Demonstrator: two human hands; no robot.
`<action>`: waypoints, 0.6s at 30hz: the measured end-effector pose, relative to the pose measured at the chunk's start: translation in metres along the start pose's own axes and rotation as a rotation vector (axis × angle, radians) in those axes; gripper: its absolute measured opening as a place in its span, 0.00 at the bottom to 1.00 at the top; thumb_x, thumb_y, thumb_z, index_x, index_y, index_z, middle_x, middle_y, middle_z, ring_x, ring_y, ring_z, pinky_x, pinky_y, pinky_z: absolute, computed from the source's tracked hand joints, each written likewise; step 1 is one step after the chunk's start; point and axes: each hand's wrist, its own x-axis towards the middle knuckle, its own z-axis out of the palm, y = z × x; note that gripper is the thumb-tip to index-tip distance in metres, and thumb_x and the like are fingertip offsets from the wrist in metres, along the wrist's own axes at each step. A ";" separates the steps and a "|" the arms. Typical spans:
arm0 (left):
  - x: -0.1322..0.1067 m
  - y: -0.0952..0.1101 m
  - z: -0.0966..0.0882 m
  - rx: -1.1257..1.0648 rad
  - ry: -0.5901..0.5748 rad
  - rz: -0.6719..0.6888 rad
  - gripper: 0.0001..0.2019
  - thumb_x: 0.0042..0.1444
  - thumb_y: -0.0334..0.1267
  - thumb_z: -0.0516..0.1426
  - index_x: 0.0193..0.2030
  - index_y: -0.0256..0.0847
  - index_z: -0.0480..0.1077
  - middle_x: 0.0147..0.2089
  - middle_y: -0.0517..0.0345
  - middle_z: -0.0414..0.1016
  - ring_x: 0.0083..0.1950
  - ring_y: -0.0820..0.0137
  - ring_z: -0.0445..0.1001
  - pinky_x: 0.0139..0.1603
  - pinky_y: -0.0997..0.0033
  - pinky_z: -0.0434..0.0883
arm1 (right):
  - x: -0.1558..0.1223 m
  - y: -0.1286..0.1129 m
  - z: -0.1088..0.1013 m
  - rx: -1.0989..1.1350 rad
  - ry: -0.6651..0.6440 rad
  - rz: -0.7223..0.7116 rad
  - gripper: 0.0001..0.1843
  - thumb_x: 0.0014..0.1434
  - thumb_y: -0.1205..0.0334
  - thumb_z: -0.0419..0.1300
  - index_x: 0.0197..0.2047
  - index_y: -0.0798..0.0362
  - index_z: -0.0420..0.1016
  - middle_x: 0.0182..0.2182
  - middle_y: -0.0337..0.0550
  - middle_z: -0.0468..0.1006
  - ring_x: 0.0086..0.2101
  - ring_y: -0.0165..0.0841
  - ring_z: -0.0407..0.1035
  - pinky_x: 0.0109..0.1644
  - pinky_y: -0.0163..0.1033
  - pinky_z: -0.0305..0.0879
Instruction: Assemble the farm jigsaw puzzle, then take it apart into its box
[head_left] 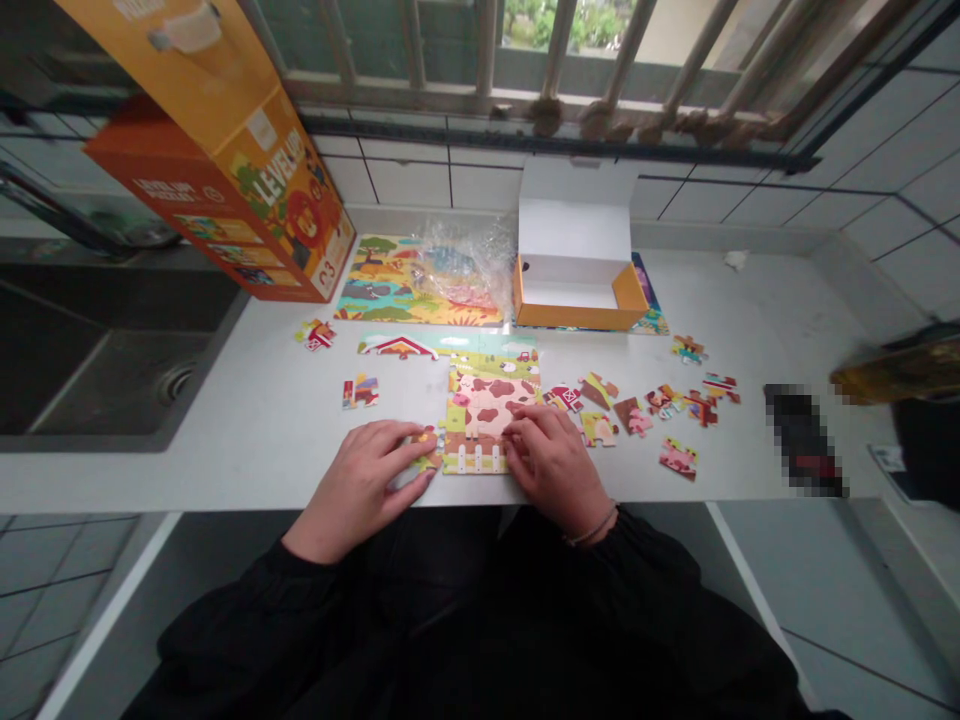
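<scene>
A partly built farm jigsaw puzzle (487, 405) lies on the white countertop (247, 420), showing a spotted cow, a barn roof and a white fence. My left hand (360, 490) presses its fingertips on a loose jigsaw piece (426, 450) at the puzzle's left edge. My right hand (551, 460) rests flat-fingered on the puzzle's lower right corner, holding nothing that I can see. Several loose pieces (634, 415) are scattered to the right, and a few others (360, 392) lie to the left.
A steel sink (105, 350) is set in the counter at left. Behind the puzzle stand an orange-and-white open box (577, 290), a finished animal jigsaw (416, 285) under plastic wrap, and a large orange carton (225, 170). A dark blurred object (804, 440) lies at right.
</scene>
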 end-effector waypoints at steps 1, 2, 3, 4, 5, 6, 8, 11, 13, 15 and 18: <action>0.000 0.000 0.000 -0.001 0.003 -0.001 0.15 0.70 0.41 0.64 0.62 0.51 0.79 0.64 0.51 0.82 0.63 0.54 0.79 0.63 0.50 0.73 | 0.000 0.000 0.000 -0.001 0.000 0.000 0.05 0.72 0.65 0.63 0.50 0.48 0.78 0.57 0.52 0.80 0.59 0.49 0.72 0.66 0.59 0.70; 0.000 0.000 0.000 -0.001 0.005 -0.002 0.15 0.70 0.41 0.64 0.62 0.51 0.79 0.64 0.51 0.82 0.63 0.54 0.79 0.63 0.50 0.73 | 0.000 0.000 0.000 -0.001 -0.001 -0.001 0.05 0.72 0.65 0.63 0.50 0.48 0.78 0.57 0.52 0.80 0.59 0.49 0.72 0.66 0.58 0.70; 0.000 0.000 0.001 -0.002 0.007 -0.004 0.15 0.70 0.41 0.64 0.62 0.51 0.79 0.64 0.51 0.82 0.63 0.54 0.79 0.63 0.50 0.73 | 0.000 0.000 0.000 -0.001 -0.001 -0.001 0.05 0.72 0.65 0.63 0.50 0.48 0.78 0.57 0.52 0.80 0.60 0.49 0.72 0.66 0.58 0.70; 0.000 0.000 0.001 -0.002 0.011 -0.007 0.15 0.71 0.41 0.64 0.62 0.51 0.79 0.63 0.51 0.82 0.63 0.54 0.79 0.63 0.50 0.73 | 0.000 0.000 -0.001 -0.002 -0.002 -0.001 0.05 0.72 0.65 0.63 0.50 0.48 0.78 0.57 0.52 0.80 0.60 0.48 0.72 0.67 0.58 0.70; 0.000 0.000 0.001 -0.005 0.017 -0.009 0.15 0.71 0.42 0.64 0.63 0.51 0.78 0.63 0.51 0.82 0.63 0.54 0.79 0.63 0.50 0.73 | 0.000 0.000 -0.001 -0.002 -0.002 -0.001 0.05 0.72 0.65 0.63 0.50 0.48 0.78 0.57 0.52 0.80 0.60 0.48 0.72 0.67 0.58 0.69; 0.000 0.000 0.001 -0.012 0.019 -0.010 0.15 0.71 0.42 0.64 0.63 0.51 0.78 0.63 0.51 0.82 0.63 0.55 0.79 0.64 0.50 0.73 | 0.000 -0.001 -0.001 -0.003 -0.003 0.000 0.05 0.72 0.65 0.63 0.50 0.48 0.78 0.57 0.52 0.80 0.60 0.48 0.72 0.67 0.58 0.69; 0.000 -0.001 0.001 -0.038 0.023 -0.014 0.16 0.71 0.42 0.64 0.63 0.50 0.77 0.63 0.51 0.82 0.64 0.55 0.79 0.65 0.50 0.73 | 0.000 0.000 0.000 -0.005 -0.002 0.001 0.04 0.72 0.65 0.63 0.49 0.49 0.78 0.57 0.52 0.80 0.59 0.47 0.72 0.67 0.57 0.69; 0.000 -0.005 0.001 -0.077 0.053 -0.042 0.16 0.71 0.42 0.64 0.64 0.49 0.76 0.64 0.50 0.80 0.65 0.55 0.78 0.66 0.50 0.74 | 0.001 0.000 0.000 -0.007 0.000 -0.001 0.04 0.73 0.65 0.63 0.49 0.49 0.78 0.56 0.52 0.81 0.59 0.47 0.72 0.66 0.57 0.70; 0.003 -0.008 0.002 -0.087 0.094 -0.072 0.16 0.72 0.42 0.64 0.64 0.48 0.75 0.64 0.49 0.80 0.65 0.55 0.78 0.67 0.49 0.74 | 0.000 0.000 0.000 -0.008 0.004 -0.001 0.04 0.72 0.65 0.63 0.49 0.49 0.78 0.57 0.52 0.81 0.59 0.48 0.72 0.66 0.57 0.70; 0.008 -0.012 0.004 -0.082 0.117 -0.091 0.16 0.72 0.42 0.64 0.64 0.48 0.75 0.65 0.49 0.80 0.65 0.55 0.78 0.68 0.47 0.73 | 0.000 0.000 0.000 -0.008 0.005 0.001 0.05 0.72 0.65 0.64 0.49 0.48 0.78 0.57 0.52 0.81 0.59 0.48 0.72 0.66 0.57 0.70; 0.018 -0.015 0.007 -0.044 0.093 -0.076 0.12 0.72 0.42 0.63 0.59 0.48 0.78 0.64 0.49 0.80 0.65 0.54 0.78 0.68 0.46 0.73 | 0.000 0.000 0.000 -0.010 0.001 0.004 0.05 0.71 0.66 0.64 0.49 0.48 0.79 0.57 0.51 0.81 0.59 0.48 0.72 0.66 0.58 0.70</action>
